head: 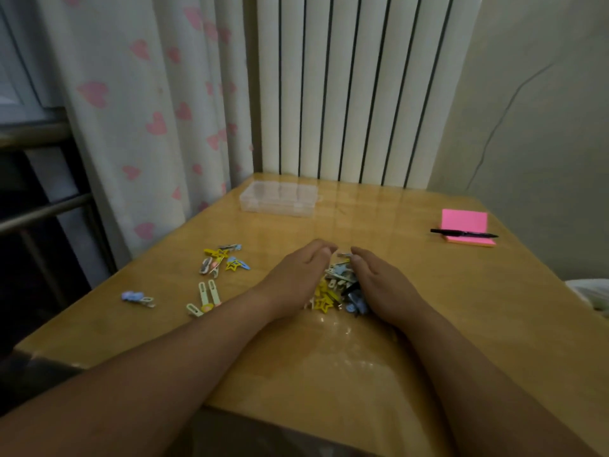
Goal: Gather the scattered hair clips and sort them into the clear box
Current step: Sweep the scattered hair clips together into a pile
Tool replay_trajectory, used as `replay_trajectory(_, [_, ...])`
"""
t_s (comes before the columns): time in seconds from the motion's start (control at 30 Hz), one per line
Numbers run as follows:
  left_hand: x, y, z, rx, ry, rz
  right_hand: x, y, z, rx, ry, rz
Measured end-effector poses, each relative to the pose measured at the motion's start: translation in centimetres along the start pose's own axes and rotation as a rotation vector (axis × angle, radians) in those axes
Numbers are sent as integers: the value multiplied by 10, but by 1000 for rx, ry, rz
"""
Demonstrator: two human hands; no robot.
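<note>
A heap of hair clips (333, 288), yellow stars, blue and pale ones, lies at the middle of the wooden table between my two hands. My left hand (296, 278) cups its left side and my right hand (379, 285) cups its right side, fingertips almost meeting above the heap. More clips lie apart to the left: a mixed cluster (222, 260), pale green long clips (206, 300) and a blue one (136, 298). The clear box (278, 196) sits closed at the table's far edge, well beyond both hands.
A pink sticky-note pad (466, 227) with a black pen (463, 233) across it lies at the right of the table (412, 324). A white radiator stands behind the table, a heart-print curtain at the left.
</note>
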State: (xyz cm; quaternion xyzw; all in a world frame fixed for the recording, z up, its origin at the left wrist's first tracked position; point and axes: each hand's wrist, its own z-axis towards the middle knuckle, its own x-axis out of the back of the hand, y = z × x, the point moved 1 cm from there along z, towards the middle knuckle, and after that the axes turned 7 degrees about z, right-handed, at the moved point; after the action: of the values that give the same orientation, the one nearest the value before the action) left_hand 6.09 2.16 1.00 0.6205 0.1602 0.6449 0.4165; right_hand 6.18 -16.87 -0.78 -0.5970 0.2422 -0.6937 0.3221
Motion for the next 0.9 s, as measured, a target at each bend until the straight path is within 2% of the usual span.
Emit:
replay_trajectory(0.13, [46, -15, -50, 26, 222, 81, -11, -8, 5, 19, -46, -95])
replay_trajectory(0.2, [70, -34, -77, 59, 379, 229, -19, -16, 5, 23, -59, -138])
replay_trajectory(0.27, [91, -57, -99, 196, 475, 419, -26, -25, 3, 26, -62, -153])
replay_trajectory(0.33, [105, -78, -108, 397, 436, 516, -31, -34, 1, 22, -45, -143])
replay_trajectory(0.4, [105, -92, -104, 511, 320, 543, -34, -39, -1, 5, -16, -139])
replay_trajectory(0.53, [79, -84, -81, 440, 260, 539, -44, -48, -1, -18, 45, -133])
replay_trajectory(0.73, [38, -37, -58, 298, 175, 453, -59, -61, -6, 49, 78, -73])
replay_trajectory(0.83, [25, -23, -48, 280, 176, 339, -57, -57, -7, 64, 122, 36])
replay_trajectory(0.9, [20, -18, -45, 244, 213, 155, -53, -57, -10, 48, 168, 153])
